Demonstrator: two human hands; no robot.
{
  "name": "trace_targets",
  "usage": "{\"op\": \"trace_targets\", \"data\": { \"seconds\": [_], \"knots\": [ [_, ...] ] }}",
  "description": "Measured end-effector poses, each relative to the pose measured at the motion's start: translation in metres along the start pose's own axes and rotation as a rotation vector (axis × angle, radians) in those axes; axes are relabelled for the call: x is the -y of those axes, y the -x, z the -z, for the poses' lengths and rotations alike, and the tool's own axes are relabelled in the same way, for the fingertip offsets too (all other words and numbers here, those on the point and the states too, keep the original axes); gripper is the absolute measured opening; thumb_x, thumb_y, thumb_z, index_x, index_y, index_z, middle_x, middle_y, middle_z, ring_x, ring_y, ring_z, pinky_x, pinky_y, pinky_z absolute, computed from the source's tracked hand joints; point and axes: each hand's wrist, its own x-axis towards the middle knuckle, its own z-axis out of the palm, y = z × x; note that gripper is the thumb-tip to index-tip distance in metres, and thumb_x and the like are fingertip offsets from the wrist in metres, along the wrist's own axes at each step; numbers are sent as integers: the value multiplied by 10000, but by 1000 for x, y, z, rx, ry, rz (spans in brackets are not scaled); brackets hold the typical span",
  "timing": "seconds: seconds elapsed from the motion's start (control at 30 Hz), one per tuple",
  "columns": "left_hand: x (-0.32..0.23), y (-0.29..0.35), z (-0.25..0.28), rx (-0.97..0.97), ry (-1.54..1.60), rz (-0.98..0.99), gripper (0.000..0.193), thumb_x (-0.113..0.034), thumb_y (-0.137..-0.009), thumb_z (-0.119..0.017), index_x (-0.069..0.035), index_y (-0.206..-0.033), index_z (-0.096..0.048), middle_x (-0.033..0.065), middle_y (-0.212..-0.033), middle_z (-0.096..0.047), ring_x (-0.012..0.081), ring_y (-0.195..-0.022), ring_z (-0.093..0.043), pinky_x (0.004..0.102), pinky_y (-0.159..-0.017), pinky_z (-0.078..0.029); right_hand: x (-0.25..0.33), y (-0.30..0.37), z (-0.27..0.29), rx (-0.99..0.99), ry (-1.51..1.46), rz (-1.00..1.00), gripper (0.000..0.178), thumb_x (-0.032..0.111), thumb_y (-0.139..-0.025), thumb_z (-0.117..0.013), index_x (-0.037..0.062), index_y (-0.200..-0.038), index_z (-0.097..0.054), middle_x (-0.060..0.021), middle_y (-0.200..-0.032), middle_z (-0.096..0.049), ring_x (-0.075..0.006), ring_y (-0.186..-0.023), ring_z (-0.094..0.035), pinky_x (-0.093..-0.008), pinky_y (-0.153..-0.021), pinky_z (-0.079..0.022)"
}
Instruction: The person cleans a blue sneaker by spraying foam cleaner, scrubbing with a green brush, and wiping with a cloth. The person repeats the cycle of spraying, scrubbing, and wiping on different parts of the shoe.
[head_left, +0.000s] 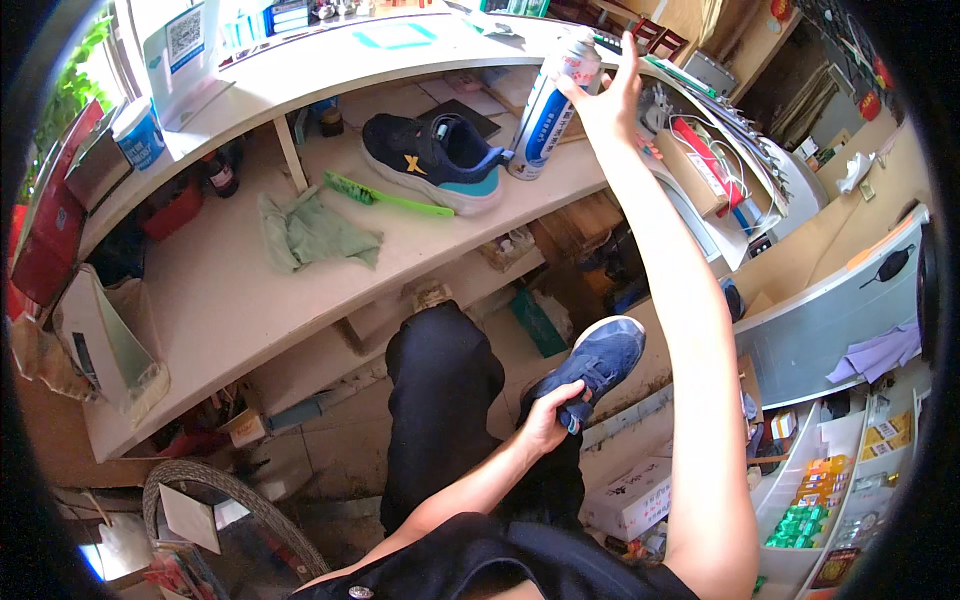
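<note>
My left hand [550, 418] is closed around a dark blue shoe [608, 358] with a pale sole, held over my lap. My right arm reaches up to a blue and white spray can [546, 120] on the counter's lower shelf. My right hand [612, 108] is at the can's upper right side, thumb against it and index finger stretched upward; its other fingers are partly hidden. Left of the can stands a larger dark blue sneaker [432, 160] with a teal heel and a yellow mark. Beside that lie a green brush [385, 195] and a crumpled pale green cloth [312, 230].
The curved white counter [300, 55] rises above the shelf, with a blue tub [138, 135] at its left. A cardboard box [690, 170] with a white cable is right of my forearm. Bottles fill a drawer [815, 500] at lower right; a tire [225, 485] stands lower left.
</note>
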Motion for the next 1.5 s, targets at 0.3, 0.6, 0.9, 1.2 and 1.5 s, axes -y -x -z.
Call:
{"op": "trace_targets", "data": {
  "seconds": [0.3, 0.6, 0.9, 1.2, 1.5],
  "knots": [
    [-40, 2, 53, -56, -347, -420, 468, -153, -820, -735, -4, -1230, -568, 29, -1176, -576, 180, -1080, -532, 295, -968, -408, 15, 38, -24, 156, -393, -53, 788, 304, -746, -792, 161, -1380, -346, -161, -1149, -477, -295, -1091, -462, -430, -907, -451],
    [19, -49, 6, 243, -1197, -144, 546, -300, -870, -680, -24, -1308, -505, 116, -1276, -558, 237, -1175, -507, 360, -1028, -398, 74, 233, 379, 203, 654, -117, 969, 317, -690, -855, 131, -1455, -289, -241, -1273, -470, -361, -1238, -468, -483, -1017, -441],
    [49, -95, -12, 538, -1677, -309, 604, -438, -865, -559, -9, -1285, -498, 240, -1290, -526, 351, -1212, -494, 421, -1036, -381, 68, 333, 373, -362, -589, -1044, 345, 319, -974, -530, 127, -1260, -516, -14, -876, -539, -123, -632, -543, -263, -474, -424],
    [75, -74, 42, 506, -1881, -441, 437, -345, -888, -514, -68, -1227, -528, 200, -1203, -577, 380, -1153, -525, 436, -1021, -396, 47, 331, 332, 382, 775, -911, 783, 150, -677, -747, 284, -1380, -428, -180, -1080, -513, -398, -982, -609, -472, -824, -521],
    [75, -70, 28, 597, -1988, -436, 403, -285, -901, -501, -32, -1214, -508, 177, -1217, -558, 347, -1166, -509, 429, -1036, -386, 41, 332, 318, 430, 716, -879, 753, 125, -698, -723, 263, -1376, -425, -193, -1105, -493, -409, -970, -605, -471, -815, -521]
  ]
}}
